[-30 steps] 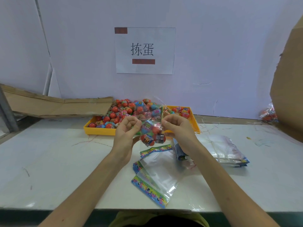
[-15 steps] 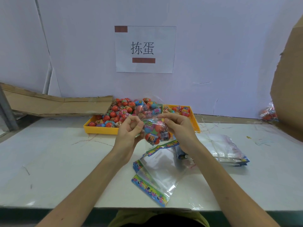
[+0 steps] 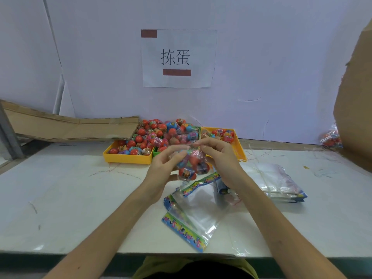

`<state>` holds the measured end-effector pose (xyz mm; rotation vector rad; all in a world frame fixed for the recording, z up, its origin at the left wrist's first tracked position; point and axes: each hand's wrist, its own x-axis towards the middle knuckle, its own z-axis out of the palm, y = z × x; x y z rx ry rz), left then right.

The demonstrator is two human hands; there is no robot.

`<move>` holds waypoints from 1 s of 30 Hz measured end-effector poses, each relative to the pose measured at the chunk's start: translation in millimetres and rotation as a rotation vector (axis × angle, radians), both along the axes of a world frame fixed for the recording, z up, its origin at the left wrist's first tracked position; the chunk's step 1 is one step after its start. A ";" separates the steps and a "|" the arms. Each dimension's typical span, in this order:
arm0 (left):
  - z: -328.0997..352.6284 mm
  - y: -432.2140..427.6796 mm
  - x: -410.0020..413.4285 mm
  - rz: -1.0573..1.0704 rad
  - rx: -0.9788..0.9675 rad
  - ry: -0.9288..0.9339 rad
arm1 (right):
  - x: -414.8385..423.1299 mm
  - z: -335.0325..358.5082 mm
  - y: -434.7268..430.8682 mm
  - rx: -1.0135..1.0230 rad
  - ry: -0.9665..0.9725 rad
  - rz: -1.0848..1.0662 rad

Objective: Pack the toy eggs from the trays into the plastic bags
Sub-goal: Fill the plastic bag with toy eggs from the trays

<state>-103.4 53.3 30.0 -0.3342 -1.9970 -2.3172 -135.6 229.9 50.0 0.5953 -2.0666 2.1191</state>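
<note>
**Both hands on a filled bag above the surface**

We see both hands raised over the white surface (image 3: 60,198), holding a small clear bag of toy eggs (image 3: 191,164) between them. The left hand (image 3: 161,170) has its fingers curled toward the bag's upper left edge; it looks to us like a pinch at the top, though the clear plastic and some blur make the exact contact hard to read. The right hand (image 3: 219,158) pinches the top of the bag from the other side with thumb and fingertips. Red, blue and pink eggs fill the bag, which hangs in the air just in front of the trays.

Behind the hands a yellow tray (image 3: 124,158) is heaped with loose toy eggs (image 3: 153,135). A second yellow tray (image 3: 239,148) beside it on the right holds a few more, and we make out a green edge between the two.

Nearer to us, several empty clear bags with colourful printed strips (image 3: 191,218) lie fanned on the surface under the forearms. To the right sits a flat stack of empty bags (image 3: 281,184).

A paper sign (image 3: 178,58) is fixed to the wall. Flattened cardboard (image 3: 66,127) leans at the left, more cardboard (image 3: 356,97) stands at the right edge, and a filled bag (image 3: 331,138) lies beside it.
</note>
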 end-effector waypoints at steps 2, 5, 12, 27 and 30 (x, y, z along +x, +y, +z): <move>-0.9 -1.1 -0.6 0.063 -0.018 0.012 | 1.5 1.0 -0.7 0.022 -0.014 -0.010; -1.6 -0.9 -0.5 0.098 -0.028 0.033 | 1.8 -0.1 -0.9 0.123 -0.027 -0.045; 0.8 -1.3 -2.1 0.052 0.026 -0.013 | -1.3 0.2 1.9 0.001 -0.129 -0.005; -0.4 -1.2 -0.8 -0.088 0.019 -0.001 | -1.0 -0.6 5.3 -0.014 -0.087 0.103; 0.7 -0.3 0.4 -0.073 0.013 0.003 | -0.3 0.5 4.5 -0.036 -0.089 0.126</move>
